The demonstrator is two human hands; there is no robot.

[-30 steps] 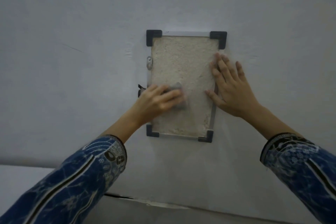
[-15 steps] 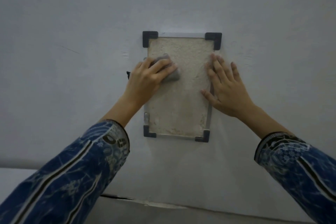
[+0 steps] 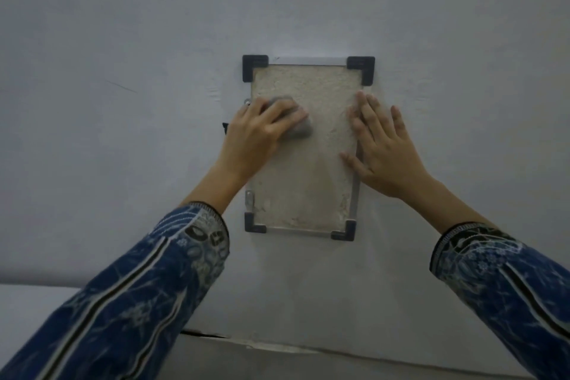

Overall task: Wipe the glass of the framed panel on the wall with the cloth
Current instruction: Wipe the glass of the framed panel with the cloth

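Glass (image 3: 303, 182) of the framed panel (image 3: 297, 231) sits flat on the pale wall (image 3: 123, 40), held by 4 black corner pieces (image 3: 254, 67). It looks dull and speckled over its whole face. The left hand (image 3: 257, 133) is on the upper left part of the glass. Its fingers lie almost straight over a bunched grey cloth (image 3: 302, 132) and press it to the surface, without curling round it. The right hand (image 3: 387, 153) is open and flat with the fingers spread. It lies across the right edge of the panel, so that some fingertips rest on the glass and the palm rests on the wall.

I judge that the wiping is in progress and that the lower half is not yet done. 3 things could go wrong from here. The cloth is only pressed, not gripped, so it may slide out from under the fingers in a fast stroke. The bare right fingertips may leave new marks on the glass where they lean. Too hard a push may shift the panel in its corner pieces or strain the glass.
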